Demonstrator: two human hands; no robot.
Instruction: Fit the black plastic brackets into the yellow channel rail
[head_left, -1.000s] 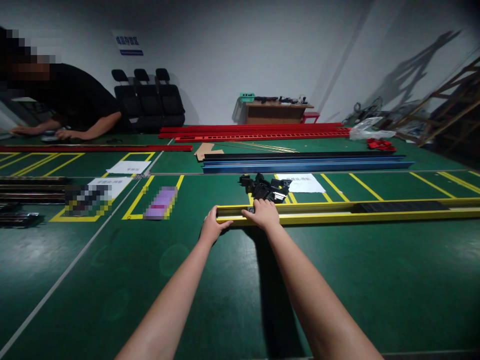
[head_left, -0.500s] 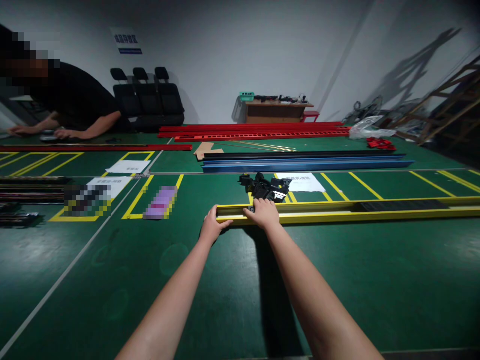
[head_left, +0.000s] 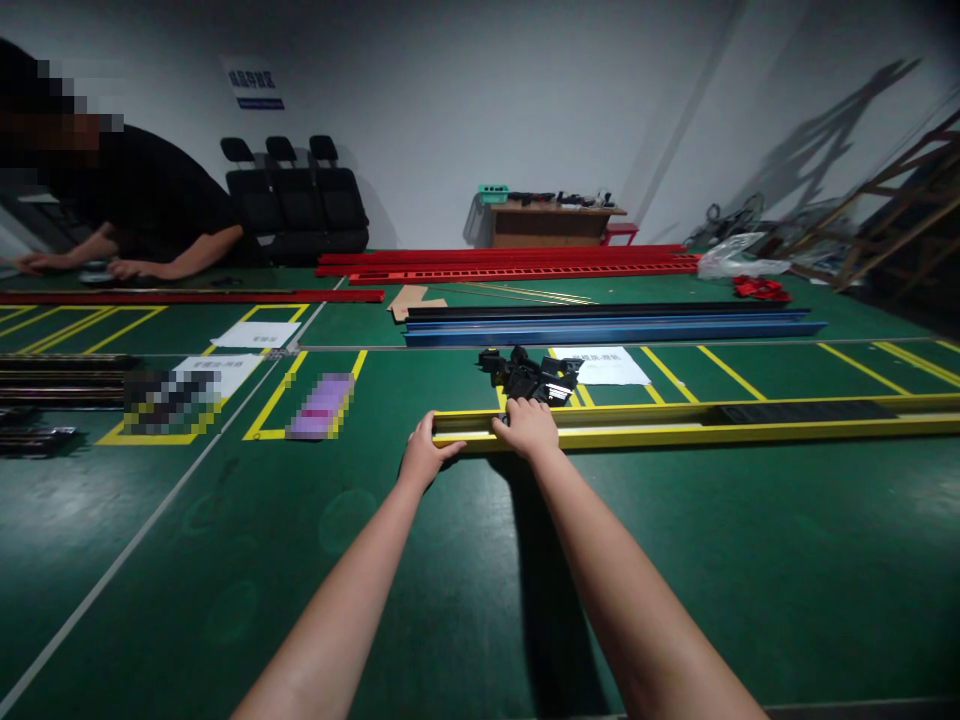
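A long yellow channel rail [head_left: 637, 437] lies across the green table in front of me, running off to the right. My left hand [head_left: 424, 455] is wrapped around its left end, thumb along the near side. Over the channel a little further right, my right hand [head_left: 531, 425] has its fingers curled down. A small black part [head_left: 505, 419] shows at its thumb, inside the channel; the hand covers most of it. Just behind the rail sits a pile of black plastic parts [head_left: 529, 375]. A long black piece [head_left: 810, 411] lies within the rail toward the right.
Blue rails [head_left: 615, 331] and red rails [head_left: 510, 260] lie further back. Paper labels [head_left: 611, 366] and yellow tape lines mark the table. A blurred purple item [head_left: 321, 407] and dark rods [head_left: 64, 380] are on the left. A co-worker [head_left: 165, 200] leans over the table at far left.
My right thumb has shifted slightly to the right along the channel. My left hand stays on the rail's end, and the rail looks still.
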